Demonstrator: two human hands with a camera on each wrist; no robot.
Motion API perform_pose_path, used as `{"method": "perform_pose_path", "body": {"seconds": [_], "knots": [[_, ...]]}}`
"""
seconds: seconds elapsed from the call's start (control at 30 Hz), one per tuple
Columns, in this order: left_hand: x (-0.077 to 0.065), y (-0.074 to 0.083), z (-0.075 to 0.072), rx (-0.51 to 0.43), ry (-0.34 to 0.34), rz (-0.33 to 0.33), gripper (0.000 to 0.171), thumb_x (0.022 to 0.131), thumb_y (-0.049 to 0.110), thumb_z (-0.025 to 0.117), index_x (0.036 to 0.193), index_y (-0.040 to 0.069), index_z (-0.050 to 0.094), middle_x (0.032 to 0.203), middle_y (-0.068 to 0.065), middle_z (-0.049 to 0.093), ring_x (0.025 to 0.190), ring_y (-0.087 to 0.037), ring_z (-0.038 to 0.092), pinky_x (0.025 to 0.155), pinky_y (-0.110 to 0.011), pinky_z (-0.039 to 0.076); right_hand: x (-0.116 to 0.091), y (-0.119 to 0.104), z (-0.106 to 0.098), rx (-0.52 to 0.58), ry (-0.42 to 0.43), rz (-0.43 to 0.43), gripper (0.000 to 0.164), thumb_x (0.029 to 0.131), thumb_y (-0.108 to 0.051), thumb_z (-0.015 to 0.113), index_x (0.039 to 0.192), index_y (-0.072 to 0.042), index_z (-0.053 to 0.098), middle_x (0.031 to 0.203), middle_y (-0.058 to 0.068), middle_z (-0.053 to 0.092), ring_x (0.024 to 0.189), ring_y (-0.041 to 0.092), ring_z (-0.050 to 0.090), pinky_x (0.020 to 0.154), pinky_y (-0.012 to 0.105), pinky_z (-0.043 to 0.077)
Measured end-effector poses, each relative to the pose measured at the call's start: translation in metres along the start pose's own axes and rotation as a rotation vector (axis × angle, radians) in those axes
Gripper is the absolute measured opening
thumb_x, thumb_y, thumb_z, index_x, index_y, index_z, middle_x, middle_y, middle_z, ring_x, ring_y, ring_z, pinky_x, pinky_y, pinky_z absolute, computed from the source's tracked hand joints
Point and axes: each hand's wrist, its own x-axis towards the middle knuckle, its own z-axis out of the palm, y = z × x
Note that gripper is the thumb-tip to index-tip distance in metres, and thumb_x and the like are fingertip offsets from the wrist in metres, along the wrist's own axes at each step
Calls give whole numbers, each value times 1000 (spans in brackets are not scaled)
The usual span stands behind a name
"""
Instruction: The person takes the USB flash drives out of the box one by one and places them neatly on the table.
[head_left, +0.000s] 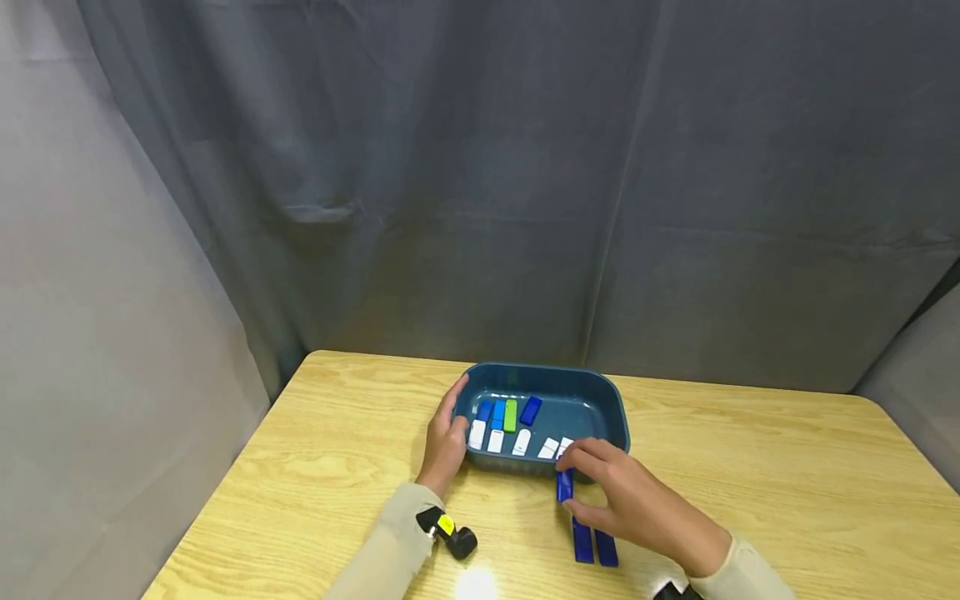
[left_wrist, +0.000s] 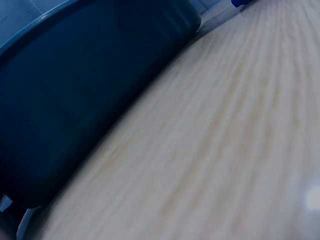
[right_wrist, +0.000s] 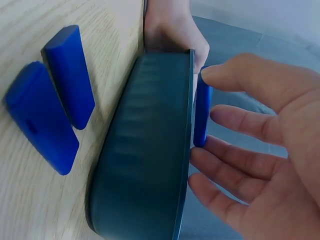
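Observation:
A dark teal plastic tub (head_left: 618, 417) holds several flat oblong pieces in white, blue and green (head_left: 510, 415), shaped like capped USB sticks. At its left end my left hand (head_left: 444, 446) grips the wall, thumb near the front corner. My right hand (head_left: 630, 500) pinches a flat blue oblong piece (right_wrist: 201, 107) by its ends between thumb and fingertips. That piece is level with the tub's front rim, just outside or over it; I cannot tell which. Below it two more blue pieces (right_wrist: 70, 75) lie side by side on the wooden table.
The light wooden table (head_left: 300, 500) reaches back to a grey curtain (head_left: 480, 208). Pale cloth (head_left: 112, 333) hangs at the left side. A black wrist camera (head_left: 453, 533) is strapped to the left sleeve.

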Motion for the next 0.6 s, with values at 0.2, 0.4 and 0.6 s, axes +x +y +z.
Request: {"method": "perform_pose_path", "body": {"seconds": [0.2, 0.4, 0.6], "knots": [[-10, 30, -5, -3, -4, 7, 59, 90, -7, 38, 147, 10, 39, 152, -8, 37, 142, -27, 28, 115, -50, 20, -4, -3, 2, -8, 29, -34, 32, 78, -22, 77, 106, -18, 63, 110, -7, 55, 96, 10, 54, 78, 29, 55], [-13, 40, -7, 0, -4, 21, 59, 90, -7, 39, 147, 8, 40, 152, -9, 38, 142, -28, 29, 114, -50, 21, -7, -4, 6, -10, 96, -108, 33, 76, -21, 79, 104, -19, 63, 106, -8, 56, 92, 7, 54, 75, 26, 54], [-12, 38, -9, 5, -14, 10, 59, 91, -6, 38, 148, 9, 39, 152, -8, 37, 142, -26, 28, 115, -49, 20, -9, -5, 12, 1, 60, -104, 33, 77, -23, 79, 106, -19, 62, 108, -8, 57, 96, 9, 56, 79, 30, 55]]}}
